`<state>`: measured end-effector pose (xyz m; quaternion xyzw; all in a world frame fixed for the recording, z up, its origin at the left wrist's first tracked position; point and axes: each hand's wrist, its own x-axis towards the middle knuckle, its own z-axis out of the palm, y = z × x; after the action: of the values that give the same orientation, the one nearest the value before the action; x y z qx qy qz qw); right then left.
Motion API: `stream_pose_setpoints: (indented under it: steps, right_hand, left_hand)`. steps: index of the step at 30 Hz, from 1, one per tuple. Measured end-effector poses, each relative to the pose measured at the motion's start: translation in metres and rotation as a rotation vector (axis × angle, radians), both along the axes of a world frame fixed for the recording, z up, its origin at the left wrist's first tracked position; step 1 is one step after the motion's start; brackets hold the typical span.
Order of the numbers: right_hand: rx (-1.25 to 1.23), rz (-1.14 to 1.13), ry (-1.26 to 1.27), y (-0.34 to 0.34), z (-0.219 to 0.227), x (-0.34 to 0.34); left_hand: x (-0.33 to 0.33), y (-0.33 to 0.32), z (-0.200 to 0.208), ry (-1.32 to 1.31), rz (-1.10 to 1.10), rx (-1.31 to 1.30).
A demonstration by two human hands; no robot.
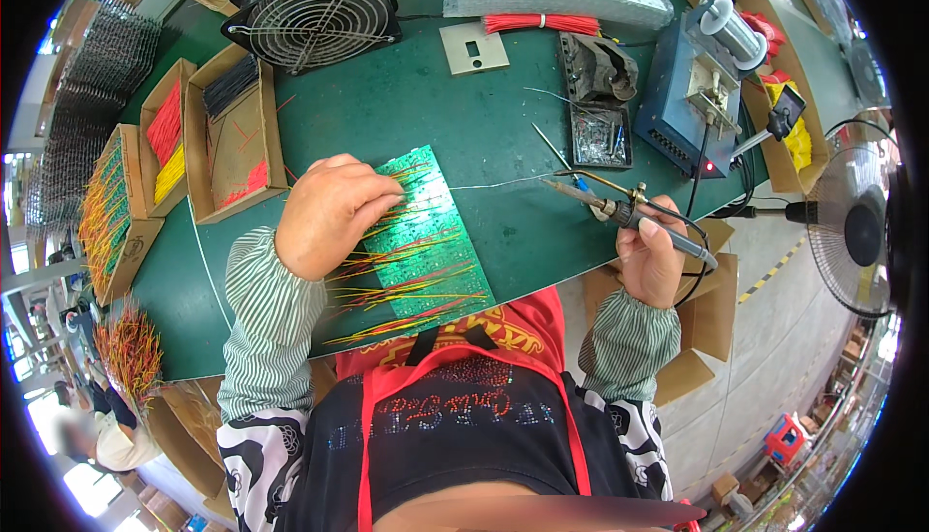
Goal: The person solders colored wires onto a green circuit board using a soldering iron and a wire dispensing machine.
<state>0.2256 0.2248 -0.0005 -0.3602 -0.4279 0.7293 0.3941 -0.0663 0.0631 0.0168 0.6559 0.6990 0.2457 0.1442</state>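
Note:
A green circuit board lies in front of me, with rows of red, yellow and green wires sticking out past its left side. Over the board's upper left edge, my left hand is closed in a pinch at a wire; its fingertips partly hide what they grip. To the right of the board, my right hand is wrapped round a soldering iron with a brass feed tube. Its tip points left, apart from the board. A thin strand of solder stretches between the tip and the board.
A blue soldering station carries a solder reel at the right. Beside it sits a black tray. Cardboard boxes of cut wires line the left. A black fan stands at the back, another fan at far right.

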Motion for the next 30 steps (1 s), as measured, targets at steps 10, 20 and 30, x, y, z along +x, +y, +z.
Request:
stream_pose_setpoints:
  steps: [10,20,30]
  right_hand:
    - [-0.020,0.004,0.026,-0.002,-0.001,-0.001]
    - [-0.009,-0.003,-0.021,-0.003,-0.001,0.001]
    - [-0.024,0.011,0.007,-0.001,0.001,0.004]
  left_hand:
    - [0.015,0.006,0.000,-0.128,-0.012,-0.069]
    - [0.015,0.008,0.000,-0.027,-0.039,0.011]
    - [0.011,0.009,0.000,-0.021,-0.045,0.077]
